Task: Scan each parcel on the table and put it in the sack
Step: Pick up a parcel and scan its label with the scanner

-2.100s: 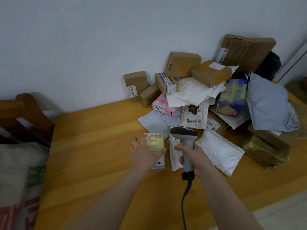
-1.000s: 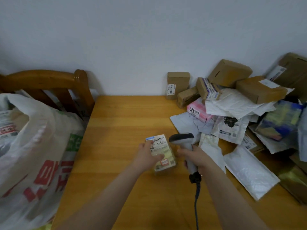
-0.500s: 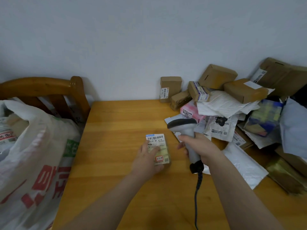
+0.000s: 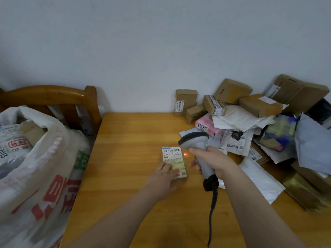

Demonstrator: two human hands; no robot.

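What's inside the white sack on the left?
In the sack, a pale plastic-wrapped parcel with a red-marked label and a beige parcel show at the mouth; its wall hides anything lower.

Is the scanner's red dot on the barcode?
No, the red dot lies right of the parcel, off its barcode.

**A:** Light?
**B:** Dim, cool, even indoor light. The wall (image 4: 161, 42) darkens toward the corners, and shadows are soft.
**A:** Sharpness?
**B:** Sack (image 4: 35, 167) and right-hand parcels (image 4: 279, 138) smear. Edges bow, wide-angle. A red dot (image 4: 186, 154) glows on the desk (image 4: 125, 140).
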